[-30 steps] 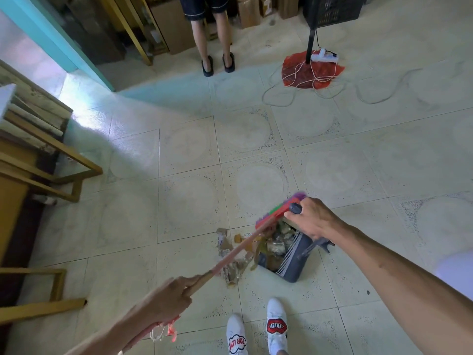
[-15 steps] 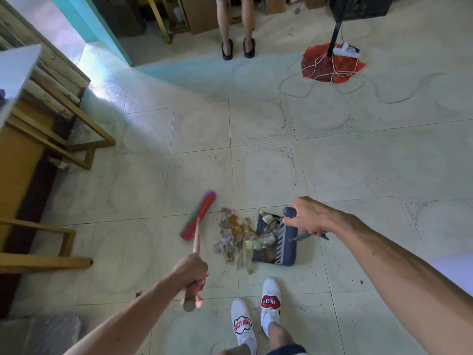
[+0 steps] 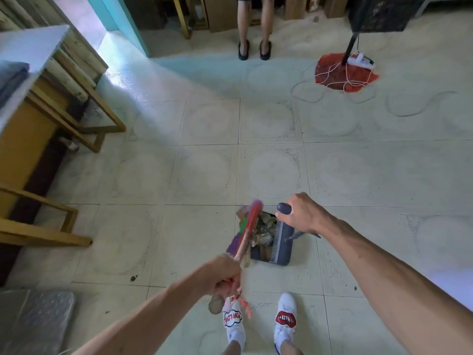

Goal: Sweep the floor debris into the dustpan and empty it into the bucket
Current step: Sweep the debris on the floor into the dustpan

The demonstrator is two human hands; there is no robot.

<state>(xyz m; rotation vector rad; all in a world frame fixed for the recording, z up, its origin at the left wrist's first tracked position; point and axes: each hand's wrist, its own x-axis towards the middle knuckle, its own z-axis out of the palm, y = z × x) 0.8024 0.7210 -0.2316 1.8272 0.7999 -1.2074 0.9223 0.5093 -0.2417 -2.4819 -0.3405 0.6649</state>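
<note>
My left hand (image 3: 222, 276) grips the wooden handle of a broom (image 3: 246, 230), whose red, green and purple head lies blurred against the open left side of the dustpan. The dark blue dustpan (image 3: 281, 243) stands on the tiled floor just ahead of my feet, with a comb edge along its inner right wall. Brown and grey debris (image 3: 262, 230) is piled inside it. My right hand (image 3: 301, 213) is closed around the dustpan's upright dark handle. No bucket is in view.
Wooden furniture (image 3: 46, 119) lines the left side. A person's legs in black sandals (image 3: 254, 48) stand at the far middle. A red mat (image 3: 345, 73) with a power strip, a black stand and loose white cable lies far right. A dark speck (image 3: 133, 278) sits left of my feet.
The broom head swung from the left of the debris pile to the right, up against the dustpan mouth. The loose debris that lay left of the pan is now inside it.
</note>
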